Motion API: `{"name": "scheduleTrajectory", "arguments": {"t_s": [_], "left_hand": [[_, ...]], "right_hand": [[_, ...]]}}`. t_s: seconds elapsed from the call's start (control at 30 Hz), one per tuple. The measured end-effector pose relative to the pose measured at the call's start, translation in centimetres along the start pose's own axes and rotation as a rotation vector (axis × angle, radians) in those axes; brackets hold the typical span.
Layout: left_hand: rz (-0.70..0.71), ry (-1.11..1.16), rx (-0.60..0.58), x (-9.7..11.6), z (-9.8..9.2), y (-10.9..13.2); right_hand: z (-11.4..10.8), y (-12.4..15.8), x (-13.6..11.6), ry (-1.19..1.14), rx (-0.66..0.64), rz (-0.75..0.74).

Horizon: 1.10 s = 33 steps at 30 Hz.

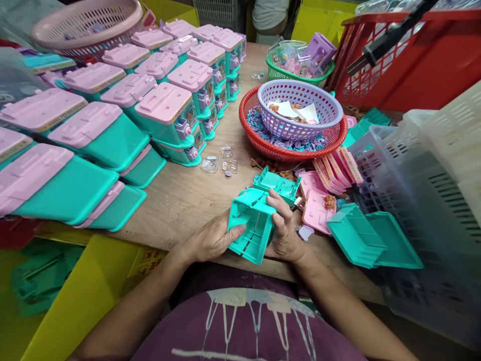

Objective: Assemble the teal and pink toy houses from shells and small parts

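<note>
Between both hands, near the table's front edge, is a teal plastic toy box shell, its open side facing me. My left hand grips its left wall, thumb inside the opening. Around the right wall wrap the fingers of my right hand. Just behind the shell lies a flat teal panel with slots. To the right of my right hand, a pink lid carries a small brown figure. Several clear plastic pieces rest on the table farther back.
Rows of stacked teal boxes with pink lids fill the left. A purple basket sits inside a red basket. Teal shells and a translucent crate stand at right; a yellow box is at lower left.
</note>
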<state>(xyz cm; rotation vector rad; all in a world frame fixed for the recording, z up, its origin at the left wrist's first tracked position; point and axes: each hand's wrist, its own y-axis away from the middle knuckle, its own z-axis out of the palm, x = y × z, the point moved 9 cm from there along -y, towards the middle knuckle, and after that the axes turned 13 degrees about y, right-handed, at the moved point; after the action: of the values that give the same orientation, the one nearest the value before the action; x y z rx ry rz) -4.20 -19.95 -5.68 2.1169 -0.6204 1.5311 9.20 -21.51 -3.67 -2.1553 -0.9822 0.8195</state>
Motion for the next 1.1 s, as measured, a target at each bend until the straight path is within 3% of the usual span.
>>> {"name": "scheduleTrajectory", "arguments": {"t_s": [0.3,0.57,0.77,1.0,1.1], "left_hand": [[0.055,-0.079,0.023,1.8,-0.3,-0.1],[0.052,-0.125,0.053,1.7,-0.5,0.3],[0.013,-0.012,0.086,0.5,-0.9,0.1],[-0.029,0.055,0.358,0.2,-2.0,1.7],[-0.058,0.061,0.442,1.0,-2.5,2.7]], "right_hand": [[0.2,0.6,0.4,0.074,0.049,0.009],[0.5,0.7,0.2,0.046,0.049,0.017],[1.6,0.6,0.5,0.079,-0.052,0.035],[0.8,-0.5,-1.7,0.131,-0.098,-0.018],[-0.5,-2.2,-2.7,0.048,-0.209,-0.059]]}}
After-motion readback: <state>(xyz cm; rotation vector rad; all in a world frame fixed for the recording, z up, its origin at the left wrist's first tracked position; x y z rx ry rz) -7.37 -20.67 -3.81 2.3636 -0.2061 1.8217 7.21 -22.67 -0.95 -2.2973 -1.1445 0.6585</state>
